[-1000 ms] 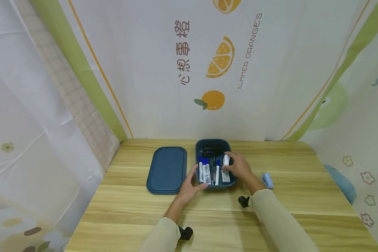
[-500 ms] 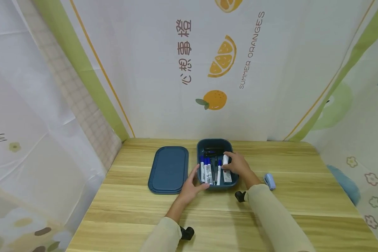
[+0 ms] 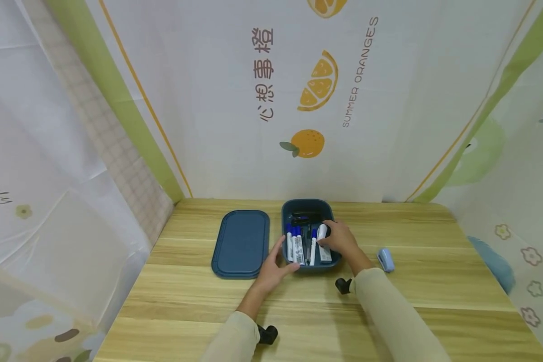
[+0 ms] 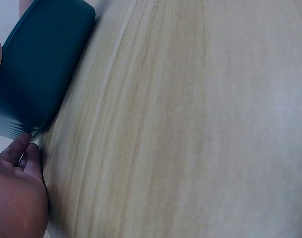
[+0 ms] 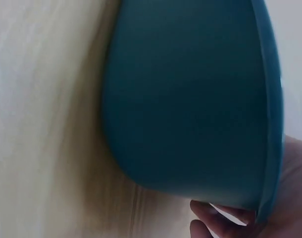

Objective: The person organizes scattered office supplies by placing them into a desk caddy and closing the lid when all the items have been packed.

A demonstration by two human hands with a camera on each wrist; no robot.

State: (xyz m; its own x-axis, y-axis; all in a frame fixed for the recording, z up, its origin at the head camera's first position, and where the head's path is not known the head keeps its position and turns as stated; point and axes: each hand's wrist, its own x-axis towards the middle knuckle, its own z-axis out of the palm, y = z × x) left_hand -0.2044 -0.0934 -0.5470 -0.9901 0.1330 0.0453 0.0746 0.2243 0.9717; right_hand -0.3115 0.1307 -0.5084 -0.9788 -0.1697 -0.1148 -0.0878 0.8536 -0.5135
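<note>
A dark blue plastic storage box (image 3: pixel 307 202) stands uncovered near the back of the table. Inside it lie several white markers with blue caps (image 3: pixel 295 246), dark pens (image 3: pixel 305 217) and a flat white pack (image 3: pixel 326 255). My left hand (image 3: pixel 270 274) spans the near left corner, thumb at the front rim, straight fingers along the left side; in the left wrist view, fingertips (image 4: pixel 25 144) touch the outer wall. Reaching over the right rim, my right hand (image 3: pixel 341 237) pinches a small white object with a rounded top (image 3: pixel 322 232), its kind unclear.
Left of the box lies its dark blue lid (image 3: pixel 242 245), flat on the wooden table (image 3: pixel 307 322). A small light blue stapler (image 3: pixel 385 260) rests to the right, beyond the right wrist. A printed curtain (image 3: pixel 226 125) hangs directly behind the table.
The white object in my right hand has moved slightly left, separating from the white pack below it. My right wrist shifts a little left too. My left hand stays at the box.
</note>
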